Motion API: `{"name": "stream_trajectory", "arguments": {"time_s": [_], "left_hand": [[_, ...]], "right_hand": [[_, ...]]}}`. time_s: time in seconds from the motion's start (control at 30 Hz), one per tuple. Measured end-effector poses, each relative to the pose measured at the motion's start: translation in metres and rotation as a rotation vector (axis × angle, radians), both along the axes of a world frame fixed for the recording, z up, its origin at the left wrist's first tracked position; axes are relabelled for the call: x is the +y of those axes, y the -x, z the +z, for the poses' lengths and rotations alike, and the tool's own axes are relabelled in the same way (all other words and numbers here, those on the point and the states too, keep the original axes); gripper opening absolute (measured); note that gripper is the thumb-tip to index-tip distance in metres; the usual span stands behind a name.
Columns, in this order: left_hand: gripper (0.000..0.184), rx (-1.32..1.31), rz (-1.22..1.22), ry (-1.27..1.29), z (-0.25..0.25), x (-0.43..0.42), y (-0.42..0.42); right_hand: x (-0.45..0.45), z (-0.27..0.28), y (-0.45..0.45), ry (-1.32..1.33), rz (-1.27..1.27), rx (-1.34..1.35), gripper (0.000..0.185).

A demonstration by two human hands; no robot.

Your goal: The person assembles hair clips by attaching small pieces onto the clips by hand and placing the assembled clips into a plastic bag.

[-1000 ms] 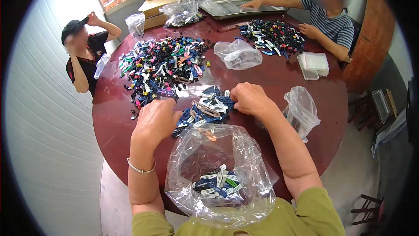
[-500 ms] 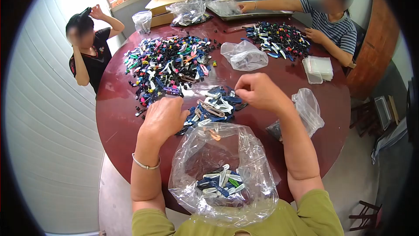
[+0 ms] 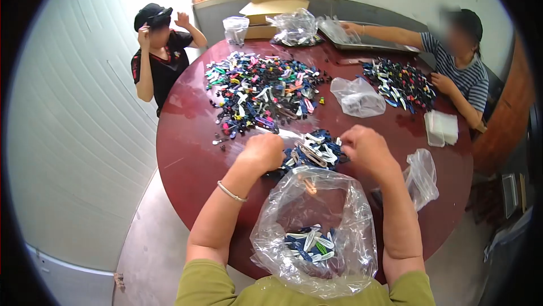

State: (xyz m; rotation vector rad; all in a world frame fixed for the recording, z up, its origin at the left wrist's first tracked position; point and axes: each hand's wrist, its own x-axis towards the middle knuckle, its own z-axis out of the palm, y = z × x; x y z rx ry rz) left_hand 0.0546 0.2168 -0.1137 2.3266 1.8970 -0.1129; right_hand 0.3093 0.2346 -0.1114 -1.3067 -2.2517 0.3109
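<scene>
A small heap of snap hair clips [image 3: 317, 152], mostly navy and white with some brownish ones, lies in front of me. My left hand [image 3: 263, 152] is at the heap's left edge, its fingers curled down and largely hidden behind the knuckles. On the opposite edge, my right hand [image 3: 366, 146] has bent fingers drawn together at the clips; whatever they hold is hidden. Between my forearms a clear plastic bag [image 3: 356, 215] gapes open against my body. Inside it lie navy and white snap clips [image 3: 311, 244] and a green one. An orange-tan clip [image 3: 309, 185] shows near its far rim.
A large mixed pile of hair clips [image 3: 260, 88] covers the table's [image 3: 186, 136] far left. Another pile [image 3: 399, 82] lies by a person in stripes [image 3: 461, 74]. Clear bags [image 3: 357, 96], [image 3: 423, 178] and clear sleeves [image 3: 441, 127] lie around. A person in black [image 3: 161, 51] sits left.
The view has swung left, so the scene sits further right. My right hand has come down onto the heap's right edge. The person in black has shifted their hands at their cap.
</scene>
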Motion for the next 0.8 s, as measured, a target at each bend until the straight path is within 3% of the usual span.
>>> {"name": "stream_trajectory", "arguments": {"time_s": [0.07, 0.4, 0.6, 0.8], "left_hand": [[0.029, -0.01, -0.015, 0.016, -0.003, 0.0, -0.005], [0.019, -0.059, -0.086, -0.032, -0.012, -0.002, -0.013], [0.018, -0.085, -0.104, -0.038, -0.018, 0.002, -0.012], [0.018, -0.098, -0.114, -0.063, -0.02, 0.003, -0.011]], "right_hand": [[0.005, -0.016, 0.001, 0.024, -0.072, -0.247, 0.017], [0.019, -0.044, -0.001, -0.052, -0.091, -0.329, 0.012], [0.015, -0.032, 0.001, -0.054, -0.127, -0.178, 0.013], [0.013, -0.015, 0.001, -0.036, -0.061, 0.274, 0.013]]}}
